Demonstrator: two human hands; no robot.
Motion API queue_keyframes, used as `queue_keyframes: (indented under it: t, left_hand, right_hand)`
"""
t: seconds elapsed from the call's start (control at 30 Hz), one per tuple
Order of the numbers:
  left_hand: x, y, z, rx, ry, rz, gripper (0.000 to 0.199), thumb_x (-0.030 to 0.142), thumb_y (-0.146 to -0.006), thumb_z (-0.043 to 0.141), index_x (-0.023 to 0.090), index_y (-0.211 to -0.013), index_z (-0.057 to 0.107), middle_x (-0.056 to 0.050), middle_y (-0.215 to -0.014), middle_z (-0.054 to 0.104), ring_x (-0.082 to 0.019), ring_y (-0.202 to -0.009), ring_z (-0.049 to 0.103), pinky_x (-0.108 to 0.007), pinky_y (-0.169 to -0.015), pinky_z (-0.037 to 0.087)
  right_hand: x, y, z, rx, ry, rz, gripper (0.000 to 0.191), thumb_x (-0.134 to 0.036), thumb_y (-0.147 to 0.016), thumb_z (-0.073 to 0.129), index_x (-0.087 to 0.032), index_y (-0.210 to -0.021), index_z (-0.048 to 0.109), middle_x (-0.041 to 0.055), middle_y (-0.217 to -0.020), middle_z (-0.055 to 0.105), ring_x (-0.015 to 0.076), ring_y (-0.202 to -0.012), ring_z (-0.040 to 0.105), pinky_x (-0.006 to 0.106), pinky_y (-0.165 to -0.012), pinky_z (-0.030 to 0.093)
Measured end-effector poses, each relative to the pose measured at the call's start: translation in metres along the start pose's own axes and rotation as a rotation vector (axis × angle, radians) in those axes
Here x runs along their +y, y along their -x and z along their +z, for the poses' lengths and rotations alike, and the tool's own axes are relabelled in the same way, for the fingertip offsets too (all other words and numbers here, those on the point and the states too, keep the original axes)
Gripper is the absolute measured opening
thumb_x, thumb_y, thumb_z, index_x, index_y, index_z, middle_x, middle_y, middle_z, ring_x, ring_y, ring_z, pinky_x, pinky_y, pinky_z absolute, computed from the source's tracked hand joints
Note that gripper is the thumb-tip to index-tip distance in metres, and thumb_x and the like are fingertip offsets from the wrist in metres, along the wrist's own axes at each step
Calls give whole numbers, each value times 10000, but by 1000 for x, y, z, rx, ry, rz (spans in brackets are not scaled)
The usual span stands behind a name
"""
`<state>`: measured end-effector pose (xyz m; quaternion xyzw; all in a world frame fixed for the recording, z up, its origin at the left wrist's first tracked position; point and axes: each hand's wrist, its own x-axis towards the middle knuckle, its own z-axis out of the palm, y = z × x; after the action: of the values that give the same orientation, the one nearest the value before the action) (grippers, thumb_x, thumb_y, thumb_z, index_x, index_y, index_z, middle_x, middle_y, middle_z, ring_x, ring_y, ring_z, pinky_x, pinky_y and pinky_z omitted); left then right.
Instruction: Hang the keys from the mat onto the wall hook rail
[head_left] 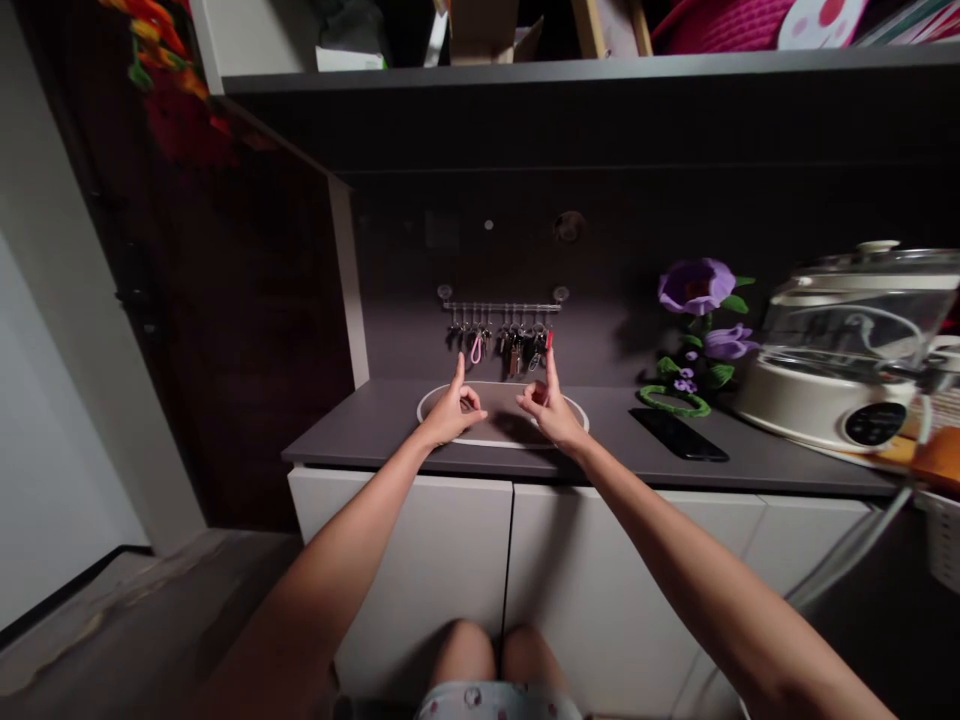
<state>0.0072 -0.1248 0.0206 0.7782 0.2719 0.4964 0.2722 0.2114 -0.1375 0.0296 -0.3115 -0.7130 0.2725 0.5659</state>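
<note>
Both my hands hang over an oval mat with a white rim [502,440] on the dark grey countertop [375,425], each with the index finger raised and the other fingers loosely curled. My left hand [452,410] holds nothing that I can see. My right hand [550,405] also appears empty, its index fingertip just below a red tag [549,340] among the hanging keys. Several keys [514,350] and a pink strap [476,350] hang from a metal wall rail with hooks [501,307], just beyond my fingertips.
To the right lie a black phone [679,435] and a purple artificial flower [697,287] with a green loop base [673,402]. A cream cooker with a glass lid [847,350] stands further right. White cabinet doors [600,570] lie below the counter; a shelf runs overhead.
</note>
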Motion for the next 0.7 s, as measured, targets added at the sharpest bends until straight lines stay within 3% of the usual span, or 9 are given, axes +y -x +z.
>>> queue_keyframes:
  t: [0.2,0.37,0.57,0.7]
  left_hand:
    - [-2,27,2,-40,2,-29,1066,157,-680,607,229,-1349,-220,67,-708,517,-66,-637,480,-230,-709,406]
    - [4,31,2,-50,62,-79,1066,173,-671,608,222,-1355,-208,60,-708,522,-68,-636,485,-221,-701,410]
    - [-3,15,-3,-24,143,-168,1097,213,-640,647,247,-1366,-174,46,-738,534,-74,-626,487,-226,-665,419]
    - [-31,-15,-15,116,72,-224,1018,291,-641,667,250,-1398,-12,-40,-989,554,-119,-850,525,-272,-797,415]
  right_hand:
    - [3,32,-1,-46,118,-11,951,-255,-738,558,-256,-1385,-139,-46,-698,461,97,-602,421,238,-597,388]
    - [-4,38,-1,-38,94,14,948,-251,-727,559,-251,-1390,-118,-53,-685,457,96,-606,422,230,-612,388]
    - [1,23,-9,-24,65,69,904,-277,-711,581,-264,-1406,2,-53,-692,491,93,-585,435,247,-632,418]
    - [21,-9,-31,79,131,108,770,-364,-708,605,-274,-1371,226,23,-933,553,122,-734,524,313,-758,450]
